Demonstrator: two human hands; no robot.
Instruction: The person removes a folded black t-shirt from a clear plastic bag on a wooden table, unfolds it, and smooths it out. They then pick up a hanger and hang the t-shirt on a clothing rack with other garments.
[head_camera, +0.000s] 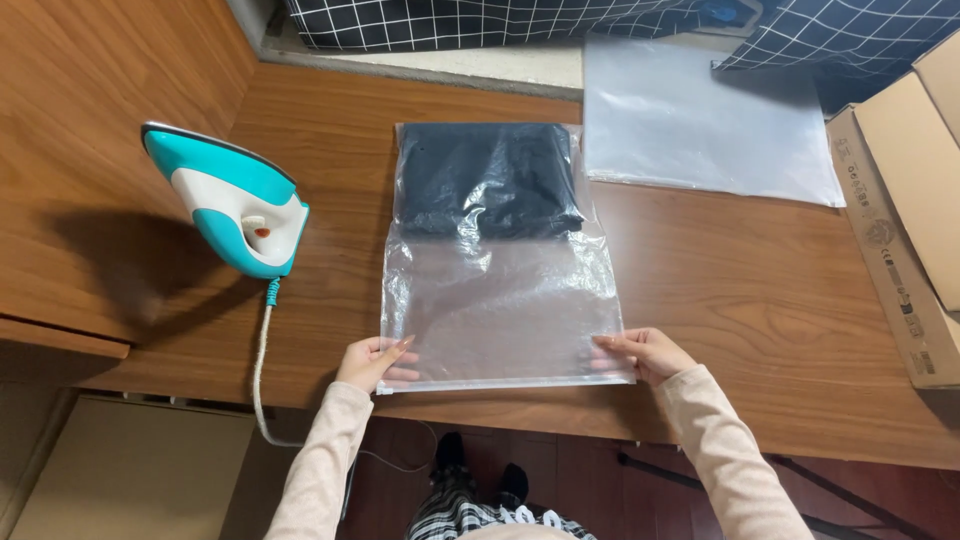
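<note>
- Clear, crinkled plastic bag (503, 300) lies flat on the brown wooden tabletop (760, 300), its open mouth at the near edge, so both corners sit within easy reach.
- Inside it, a folded dark garment (488, 180) sits pushed to the far, closed end, leaving the near half of the bag empty and see-through.
- Left hand (375, 362) pinches the near-left corner of the bag, thumb on top and fingers closed on the film; the grip is narrow and holds the plastic.
- Right hand (645, 354) does the same at the near-right corner, so the mouth edge is drawn straight and taut between the two hands.
- Teal and white clothes iron (232, 205) stands on its heel towards the left edge, well apart from the bag, its soleplate off the wood; its pale cord (262, 350) drops over the near edge.
- Another empty clear plastic bag (700, 125) lies flat towards the far right corner.
- Brown cardboard boxes (915, 200) crowd the right edge.
- Dark fabric with a white grid pattern (480, 20) hangs beyond the far edge; a wood panel rises on the left.
</note>
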